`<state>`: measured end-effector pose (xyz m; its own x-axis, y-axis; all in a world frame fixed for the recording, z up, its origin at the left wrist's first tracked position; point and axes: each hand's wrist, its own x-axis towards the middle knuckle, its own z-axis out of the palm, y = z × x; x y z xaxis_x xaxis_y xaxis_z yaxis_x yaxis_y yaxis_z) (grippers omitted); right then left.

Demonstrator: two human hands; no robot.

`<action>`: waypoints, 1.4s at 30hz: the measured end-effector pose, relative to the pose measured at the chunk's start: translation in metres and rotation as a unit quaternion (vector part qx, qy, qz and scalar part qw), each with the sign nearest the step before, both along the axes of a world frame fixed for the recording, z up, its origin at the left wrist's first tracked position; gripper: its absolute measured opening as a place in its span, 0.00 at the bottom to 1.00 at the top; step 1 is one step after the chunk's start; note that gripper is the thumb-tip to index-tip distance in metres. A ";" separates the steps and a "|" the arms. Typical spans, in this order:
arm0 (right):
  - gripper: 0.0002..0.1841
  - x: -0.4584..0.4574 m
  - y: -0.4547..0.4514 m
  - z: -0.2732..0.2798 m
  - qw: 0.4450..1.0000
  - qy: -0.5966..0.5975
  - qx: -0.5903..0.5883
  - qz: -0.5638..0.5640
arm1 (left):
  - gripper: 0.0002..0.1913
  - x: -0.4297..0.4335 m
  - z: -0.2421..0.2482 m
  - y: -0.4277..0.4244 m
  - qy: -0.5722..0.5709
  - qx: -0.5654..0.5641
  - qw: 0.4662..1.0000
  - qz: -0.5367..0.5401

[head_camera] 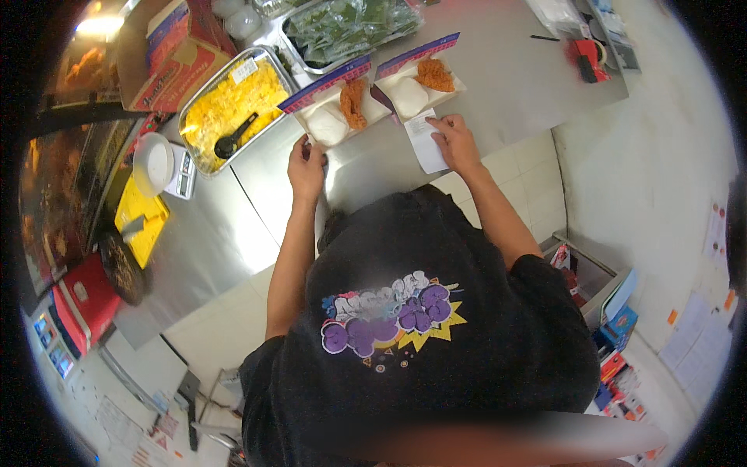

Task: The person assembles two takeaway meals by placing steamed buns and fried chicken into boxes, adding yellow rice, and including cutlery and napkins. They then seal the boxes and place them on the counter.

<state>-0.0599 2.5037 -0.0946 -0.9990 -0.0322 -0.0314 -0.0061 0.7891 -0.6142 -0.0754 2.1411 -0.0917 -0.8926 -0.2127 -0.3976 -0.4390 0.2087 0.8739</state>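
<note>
My left hand (pixel 306 172) is at the front left corner of an open paper meal box (pixel 365 126), fingers curled; whether it grips the box is unclear. Inside that box are a white mound of rice (pixel 328 124) and a piece of breaded fried chicken (pixel 352 105). To its right stands a second open meal box (pixel 429 106), also with white rice (pixel 408 97) and fried chicken (pixel 435 76). In front of it lies a printed paper slip (pixel 429 153). My right hand (pixel 458 143) rests at the slip's right side, fingertips spread over it.
On the steel counter (pixel 513 87) are a tray of yellow food (pixel 233 96) with a black scoop (pixel 234 137), a tray of leaves (pixel 350 29), a kitchen scale (pixel 182 175) bearing a bowl (pixel 153 163), a yellow cutting board (pixel 140 219) and a red tape dispenser (pixel 588 61).
</note>
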 end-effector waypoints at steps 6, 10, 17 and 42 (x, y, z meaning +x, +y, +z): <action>0.13 -0.073 0.050 0.062 0.979 0.034 -0.117 -0.162 | 0.23 0.039 0.013 0.027 0.012 0.028 0.981 0.191; 0.14 -0.229 0.066 0.081 0.968 0.202 -0.149 0.004 | 0.21 0.079 0.021 0.045 0.025 -0.011 0.959 0.281; 0.22 -0.370 -0.017 0.020 0.868 0.103 0.300 0.382 | 0.21 0.152 0.037 0.076 -0.022 -0.060 0.927 0.370; 0.15 -0.361 0.032 0.026 0.761 -0.121 -0.621 -0.143 | 0.14 -0.210 0.132 0.114 0.179 -0.237 0.924 -0.240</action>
<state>-0.4209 2.5354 -0.0685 -0.9405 0.0308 -0.3384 0.2885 -0.4538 -0.8431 -0.2856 2.2549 0.0406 -0.9856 0.1676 -0.0216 0.1037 0.7005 0.7061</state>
